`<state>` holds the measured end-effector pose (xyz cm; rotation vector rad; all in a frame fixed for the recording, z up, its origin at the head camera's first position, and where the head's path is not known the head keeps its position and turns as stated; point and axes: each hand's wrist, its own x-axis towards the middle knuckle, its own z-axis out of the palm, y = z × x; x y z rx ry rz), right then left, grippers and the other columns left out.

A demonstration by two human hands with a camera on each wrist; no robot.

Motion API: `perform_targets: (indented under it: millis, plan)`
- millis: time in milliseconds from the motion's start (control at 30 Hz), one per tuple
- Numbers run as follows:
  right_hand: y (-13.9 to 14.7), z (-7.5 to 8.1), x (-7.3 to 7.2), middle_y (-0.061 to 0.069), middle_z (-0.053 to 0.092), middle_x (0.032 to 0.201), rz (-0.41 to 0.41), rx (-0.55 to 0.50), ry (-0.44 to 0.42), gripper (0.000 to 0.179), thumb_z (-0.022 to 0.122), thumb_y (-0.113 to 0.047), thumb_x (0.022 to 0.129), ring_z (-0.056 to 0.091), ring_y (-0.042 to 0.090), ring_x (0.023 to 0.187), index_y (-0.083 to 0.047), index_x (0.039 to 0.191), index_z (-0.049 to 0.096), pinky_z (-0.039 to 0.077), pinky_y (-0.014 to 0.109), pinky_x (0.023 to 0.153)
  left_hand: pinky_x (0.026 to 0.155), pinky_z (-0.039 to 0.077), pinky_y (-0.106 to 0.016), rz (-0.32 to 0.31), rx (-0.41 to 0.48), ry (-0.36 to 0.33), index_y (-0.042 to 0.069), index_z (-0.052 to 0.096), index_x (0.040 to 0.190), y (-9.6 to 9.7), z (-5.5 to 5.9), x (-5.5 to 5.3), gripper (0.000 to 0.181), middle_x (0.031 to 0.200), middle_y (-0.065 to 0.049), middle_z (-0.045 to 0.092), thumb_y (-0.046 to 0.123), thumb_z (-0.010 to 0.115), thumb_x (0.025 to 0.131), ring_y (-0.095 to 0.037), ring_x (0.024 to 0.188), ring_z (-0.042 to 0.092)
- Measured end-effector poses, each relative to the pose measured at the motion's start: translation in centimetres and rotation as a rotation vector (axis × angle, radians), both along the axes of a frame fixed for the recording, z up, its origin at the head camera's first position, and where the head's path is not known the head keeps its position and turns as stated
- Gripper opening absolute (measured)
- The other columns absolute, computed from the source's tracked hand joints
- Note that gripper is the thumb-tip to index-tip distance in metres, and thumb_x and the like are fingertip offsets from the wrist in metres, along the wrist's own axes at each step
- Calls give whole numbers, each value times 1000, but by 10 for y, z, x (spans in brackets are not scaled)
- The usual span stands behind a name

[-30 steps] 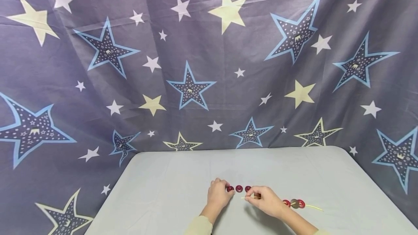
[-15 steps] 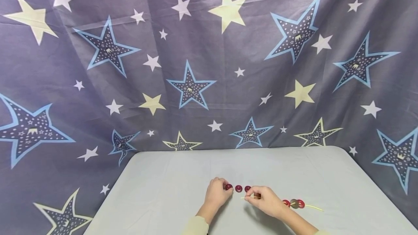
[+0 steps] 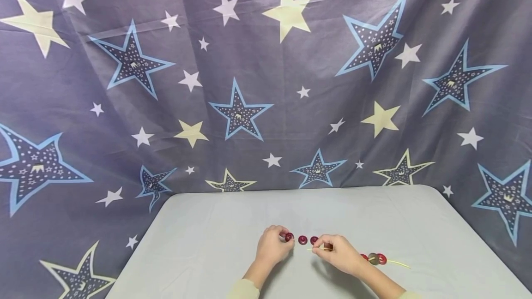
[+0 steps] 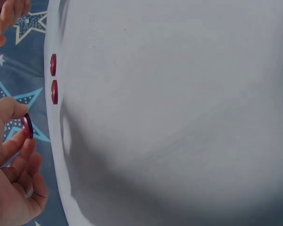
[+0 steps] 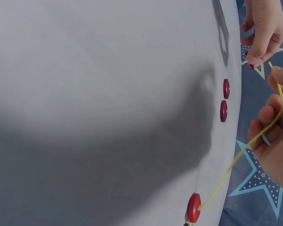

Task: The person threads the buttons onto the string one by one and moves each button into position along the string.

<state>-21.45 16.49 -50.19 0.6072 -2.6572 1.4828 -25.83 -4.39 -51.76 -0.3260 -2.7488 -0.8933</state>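
Observation:
My left hand (image 3: 272, 245) pinches a dark red round button (image 4: 28, 126) between thumb and fingers, held up on edge above the table. My right hand (image 3: 337, 254) pinches a yellow string (image 5: 254, 139) close to its free tip, which points toward the left hand. Two more dark red buttons, one (image 3: 303, 240) in the middle and one (image 3: 314, 240) by the right fingertips, lie flat between the hands. Farther along the string, to the right, a brown button (image 3: 373, 258) sits between red buttons, one of them (image 3: 382, 258) at the right; the string's tail trails past them.
A table with a pale grey cover (image 3: 208, 225) lies under both hands. Behind it and at its sides hangs a dark grey-purple cloth (image 3: 257, 59) printed with stars.
The left hand has drawn its dark red button up and slightly left, away from the other two. The right hand stays nearly in place with the string; the head view shifts slightly.

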Motion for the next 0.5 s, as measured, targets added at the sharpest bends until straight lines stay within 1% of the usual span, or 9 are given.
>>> perform_targets:
  millis: [100, 200, 333, 500]
  plan:
    - [0, -1, -1, -9, 43, 58, 0, 13, 5, 11, 66, -23, 86, 36, -3, 51, -13, 86, 70, 35, 18, 47, 67, 44, -28, -8, 26, -1, 14, 66, 81, -2, 2, 2, 19, 78, 4, 61, 27, 74, 70, -11, 74, 53]
    - [0, -2, -3, -10, 42, 58, -8, 33, 3, 11, 66, -24, 86, 36, -3, 51, -13, 85, 69, 35, 18, 47, 68, 45, -27, -10, 42, -11, 13, 67, 84, -4, 0, 2, 20, 79, 4, 60, 26, 73, 70, -10, 74, 53]
    - [0, -2, -4, -10, 42, 57, -16, 49, -10, 12, 66, -25, 86, 36, -4, 51, -14, 85, 69, 36, 18, 47, 65, 43, -25, -9, 59, -41, 13, 68, 87, -5, -1, 2, 20, 80, 5, 59, 26, 72, 71, -6, 71, 48]
    - [0, 0, -4, -9, 43, 58, -7, 29, -3, 14, 66, -25, 86, 36, -3, 51, -12, 86, 70, 36, 19, 47, 62, 41, -22, -21, 112, -69, 14, 69, 88, -6, 0, 2, 20, 82, 5, 60, 26, 71, 72, -4, 70, 47]
